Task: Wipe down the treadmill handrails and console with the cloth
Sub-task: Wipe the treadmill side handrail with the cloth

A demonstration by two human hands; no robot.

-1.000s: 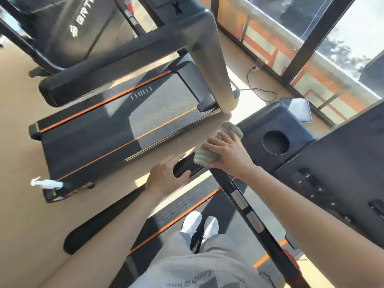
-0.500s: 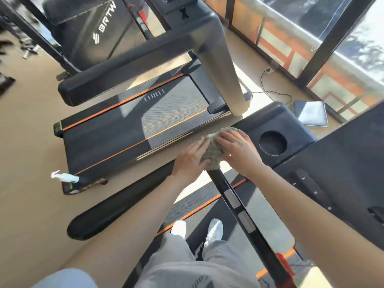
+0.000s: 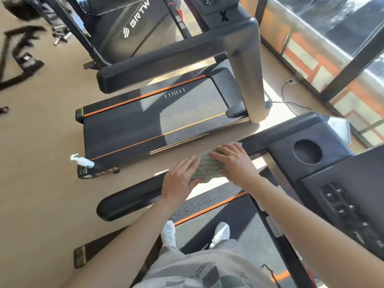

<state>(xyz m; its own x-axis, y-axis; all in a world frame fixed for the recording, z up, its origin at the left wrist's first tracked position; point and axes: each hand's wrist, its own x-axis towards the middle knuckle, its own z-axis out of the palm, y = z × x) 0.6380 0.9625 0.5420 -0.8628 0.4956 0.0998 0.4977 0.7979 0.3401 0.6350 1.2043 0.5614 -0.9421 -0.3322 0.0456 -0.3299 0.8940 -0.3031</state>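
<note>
- Okay, cloth [image 3: 207,166] draped over handrail [image 3: 133,196], near the console [image 3: 342,183] end.
- My left hand [image 3: 178,179] and right hand [image 3: 234,163]: fingers [image 3: 223,151] spread flat, pressing cloth.
- I'd wrap it round, press evenly, slide full length.

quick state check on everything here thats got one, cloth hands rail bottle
cloth, bunched, draped over the handrail under both hands
handrail, partly covered by the cloth
left hand, fingers straight, on the cloth's left end
right hand, flat on the cloth
spray bottle, lying on its side on the neighbouring treadmill
</note>
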